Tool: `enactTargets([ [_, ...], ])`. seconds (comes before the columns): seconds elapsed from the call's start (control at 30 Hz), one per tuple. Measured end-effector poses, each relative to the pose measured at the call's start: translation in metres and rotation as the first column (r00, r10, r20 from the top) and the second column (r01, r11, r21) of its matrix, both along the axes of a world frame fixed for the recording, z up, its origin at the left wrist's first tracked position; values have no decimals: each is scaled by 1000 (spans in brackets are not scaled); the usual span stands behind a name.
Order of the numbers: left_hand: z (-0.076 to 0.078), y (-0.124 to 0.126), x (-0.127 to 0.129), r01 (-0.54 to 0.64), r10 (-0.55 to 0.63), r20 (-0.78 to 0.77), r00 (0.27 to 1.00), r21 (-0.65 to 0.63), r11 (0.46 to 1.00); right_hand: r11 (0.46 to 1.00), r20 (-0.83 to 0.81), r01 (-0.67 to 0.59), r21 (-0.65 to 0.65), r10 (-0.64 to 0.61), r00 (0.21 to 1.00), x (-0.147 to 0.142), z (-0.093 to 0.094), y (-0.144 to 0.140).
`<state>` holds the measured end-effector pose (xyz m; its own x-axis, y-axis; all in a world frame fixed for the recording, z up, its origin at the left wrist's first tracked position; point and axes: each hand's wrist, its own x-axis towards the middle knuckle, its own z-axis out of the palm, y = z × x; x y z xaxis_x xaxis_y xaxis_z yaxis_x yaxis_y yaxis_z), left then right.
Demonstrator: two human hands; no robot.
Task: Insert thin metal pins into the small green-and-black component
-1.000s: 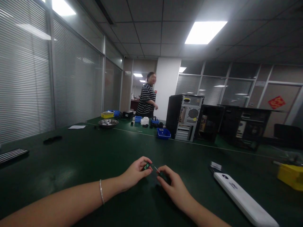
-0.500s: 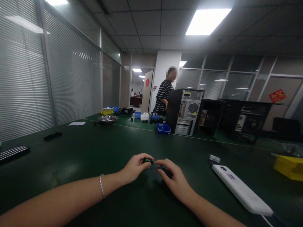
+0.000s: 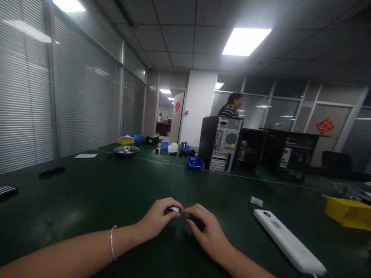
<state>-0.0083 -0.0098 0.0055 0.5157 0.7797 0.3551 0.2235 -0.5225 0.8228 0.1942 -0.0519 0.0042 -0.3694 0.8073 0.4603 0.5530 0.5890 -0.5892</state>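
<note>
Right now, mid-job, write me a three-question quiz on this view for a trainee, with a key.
1. True or false: the left hand lies flat on the green tabletop.
2. Which stands closest to the blue tray?
(a) metal bowl
(b) silver-backed computer tower
(c) white paper sheet
3. Which hand is nearer the long white device?

Key:
1. False; it pinches a small part.
2. b
3. The right hand
</note>
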Motion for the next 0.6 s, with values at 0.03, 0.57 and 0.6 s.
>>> enactTargets([
  [0.03, 0, 0, 0, 10, -10, 19, 1000, -33, 999, 1000, -6, -4, 1, 4, 1000, 0, 0, 0],
  [0.57, -15, 12, 5, 169, -73, 301, 951, -305, 937, 1000, -91, -17, 22, 19, 996, -4, -3, 3],
  [0.6, -15, 12, 4, 169, -74, 301, 951, -301, 939, 1000, -84, -15, 18, 17, 996, -5, -2, 2],
])
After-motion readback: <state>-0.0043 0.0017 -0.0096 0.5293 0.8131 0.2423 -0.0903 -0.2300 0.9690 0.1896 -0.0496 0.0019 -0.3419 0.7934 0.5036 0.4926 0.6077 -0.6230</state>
